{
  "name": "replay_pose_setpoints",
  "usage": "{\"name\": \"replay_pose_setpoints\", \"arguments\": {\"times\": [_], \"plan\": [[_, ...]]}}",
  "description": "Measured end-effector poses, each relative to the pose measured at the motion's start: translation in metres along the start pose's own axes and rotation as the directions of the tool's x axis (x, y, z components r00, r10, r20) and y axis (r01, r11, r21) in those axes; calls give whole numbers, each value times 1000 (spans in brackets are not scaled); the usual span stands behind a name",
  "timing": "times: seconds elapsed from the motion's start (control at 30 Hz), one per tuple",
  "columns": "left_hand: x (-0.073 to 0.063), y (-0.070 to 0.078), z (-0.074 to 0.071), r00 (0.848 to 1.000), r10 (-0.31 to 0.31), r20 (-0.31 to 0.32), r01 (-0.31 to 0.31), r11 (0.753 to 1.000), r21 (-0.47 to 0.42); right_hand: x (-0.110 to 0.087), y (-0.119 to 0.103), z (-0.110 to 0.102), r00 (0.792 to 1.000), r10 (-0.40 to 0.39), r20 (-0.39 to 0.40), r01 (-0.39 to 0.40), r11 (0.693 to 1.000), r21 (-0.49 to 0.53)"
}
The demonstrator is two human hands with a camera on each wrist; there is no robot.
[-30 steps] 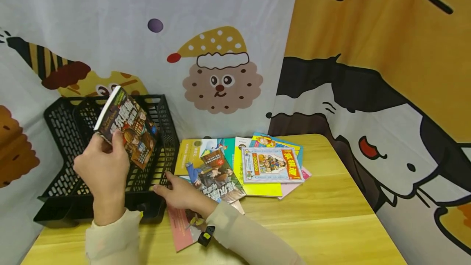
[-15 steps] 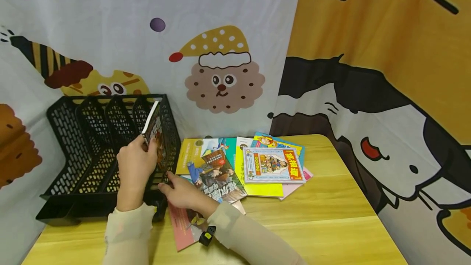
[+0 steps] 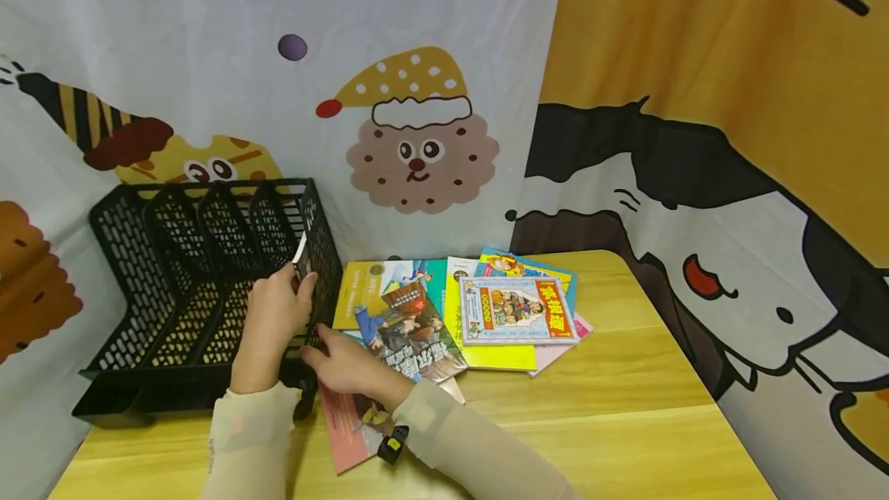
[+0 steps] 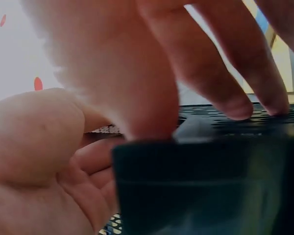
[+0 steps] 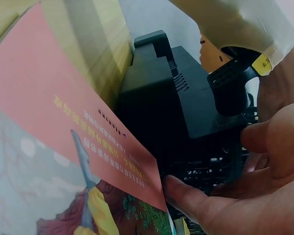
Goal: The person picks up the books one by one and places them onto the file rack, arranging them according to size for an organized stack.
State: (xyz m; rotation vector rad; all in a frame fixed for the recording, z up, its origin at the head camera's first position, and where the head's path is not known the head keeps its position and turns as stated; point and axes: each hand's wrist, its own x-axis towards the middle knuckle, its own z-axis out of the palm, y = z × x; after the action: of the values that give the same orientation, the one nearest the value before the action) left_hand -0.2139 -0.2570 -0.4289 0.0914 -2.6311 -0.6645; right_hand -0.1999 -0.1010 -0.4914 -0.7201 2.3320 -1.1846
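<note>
My left hand [image 3: 271,322] grips a thin book [image 3: 301,255] by its near edge. The book stands upright, lowered into the rightmost slot of a black plastic desk rack [image 3: 125,276], with only a pale strip of its edge and a bit of cover showing above my fingers. My right hand [image 3: 354,365] holds the rack's right side near the front, thumb and fingers at the low wall. In the left wrist view, fingers [image 4: 240,108] lie over the meshed plastic. The right wrist view shows a pink-edged book [image 5: 112,142] beside my right hand.
Right of the rack, several books overlap on the wooden table [image 3: 590,423]: a dark-covered book [image 3: 417,338], a yellow-and-green one [image 3: 368,292] and a light-blue framed one [image 3: 517,311]. The rack's other slots stand to the left. A printed curtain [image 3: 430,6] hangs behind.
My left hand has carried the book rightward, turned it edge-on and lowered it into the rack's right slot. My right hand has stayed at the rack's side.
</note>
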Motion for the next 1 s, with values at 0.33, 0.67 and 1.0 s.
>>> {"name": "replay_pose_setpoints", "arguments": {"times": [0.33,0.67,1.0], "plan": [[-4,8,-21,985,-18,172,20,1000,-8,-3,2,-18,999,-22,39,19,998,65],[-16,34,-42,982,-19,-189,12,999,-35,-29,15,-74,987,-128,92,124,991,56],[-13,44,-35,960,92,-266,-114,991,-70,-59,49,-135,996,-51,-72,47,997,-58]]}}
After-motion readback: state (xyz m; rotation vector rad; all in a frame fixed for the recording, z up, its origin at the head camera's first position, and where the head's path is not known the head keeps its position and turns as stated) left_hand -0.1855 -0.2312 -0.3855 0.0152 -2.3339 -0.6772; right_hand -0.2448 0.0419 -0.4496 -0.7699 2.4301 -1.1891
